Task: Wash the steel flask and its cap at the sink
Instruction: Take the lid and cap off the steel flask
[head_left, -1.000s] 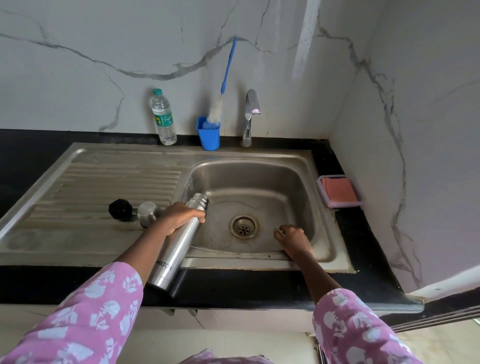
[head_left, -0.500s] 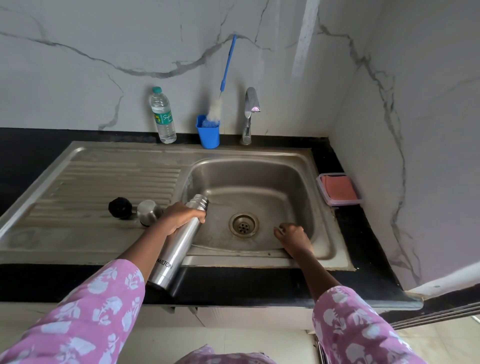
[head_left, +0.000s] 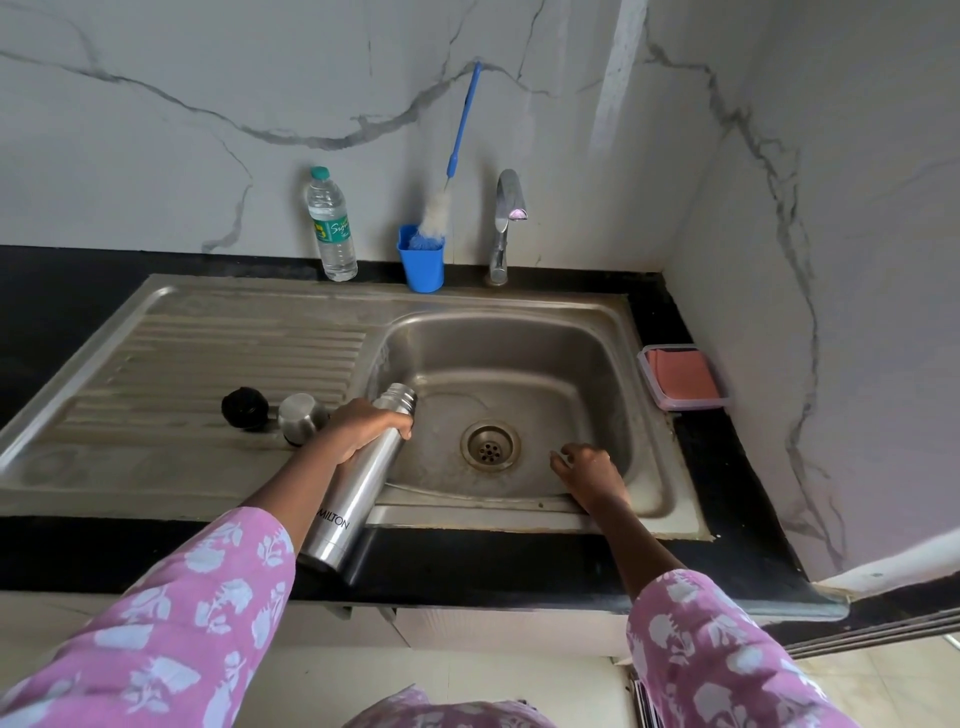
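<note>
My left hand (head_left: 363, 431) is wrapped tight round the steel flask (head_left: 358, 488), up close to its neck. The flask is tipped, not standing. Its open mouth points away from me, over the left side of the sink (head_left: 519, 306). Its bottom hangs out near me, above the black table (head_left: 467, 566). I think I hold it this way so any water inside runs into the bowl and not onto the table.

My right hand (head_left: 589, 467) is low in the sink, at the near side, just right of the drain (head_left: 489, 445). Its fingers are bent and the thumb sits close to them. I cannot tell if it pinches some small thing or holds nothing.

The steel cap (head_left: 301, 418) and a black stopper (head_left: 244, 408) sit side by side on the ribbed draining board (head_left: 218, 353), just left of my left hand. They are off, so the inside of the flask can be reached. I think they wait there for their own wash.

The tap (head_left: 506, 223) is at the far side, and I see no water coming from it. A long brush (head_left: 457, 150) stands in a blue cup (head_left: 422, 260) beside the tap, easy to grab. A pink sponge (head_left: 680, 376) lies in a little tray on the right. I think the washing is only starting.
</note>
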